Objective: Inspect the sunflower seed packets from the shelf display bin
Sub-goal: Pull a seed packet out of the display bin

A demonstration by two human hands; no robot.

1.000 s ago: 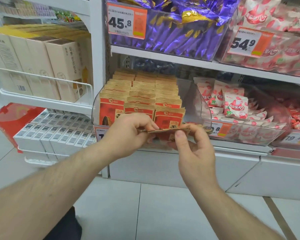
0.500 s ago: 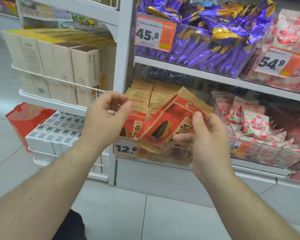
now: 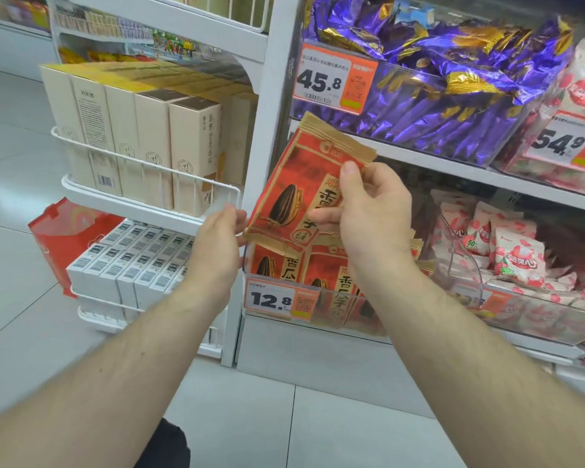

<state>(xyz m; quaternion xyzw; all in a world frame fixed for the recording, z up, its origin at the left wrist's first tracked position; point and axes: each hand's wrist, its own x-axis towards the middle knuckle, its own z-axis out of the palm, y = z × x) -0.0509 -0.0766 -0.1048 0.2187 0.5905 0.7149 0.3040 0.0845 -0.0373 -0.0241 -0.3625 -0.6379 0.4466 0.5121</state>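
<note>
Having been flat a second ago, the seed packet [image 3: 294, 194] is now raised upright, pinched by the right hand [image 3: 372, 211] and left hand [image 3: 217, 241]; its front can be inspected.

Head view, angled down, close to shelf [image 3: 419, 163]

**Shop aisle, white shelving**

Floor [image 3: 21, 170]: pale glossy tiles w/ thin grout lines, soft overhead light reflecting. White metal shelf unit [image 3: 453, 170] at right, upright post [image 3: 271, 96] btwn it & a white wire rack [image 3: 149, 170] at left. Rack holds cream boxes [image 3: 156, 140] up top, white barcoded boxes [image 3: 122, 265] below, red bag [image 3: 65, 238] beside. Purple foil packs [image 3: 453, 106] on upper shelf; pink-white candy packs [image 3: 507, 251] lower right. Orange price tags [image 3: 335, 82] on bin fronts.
</note>
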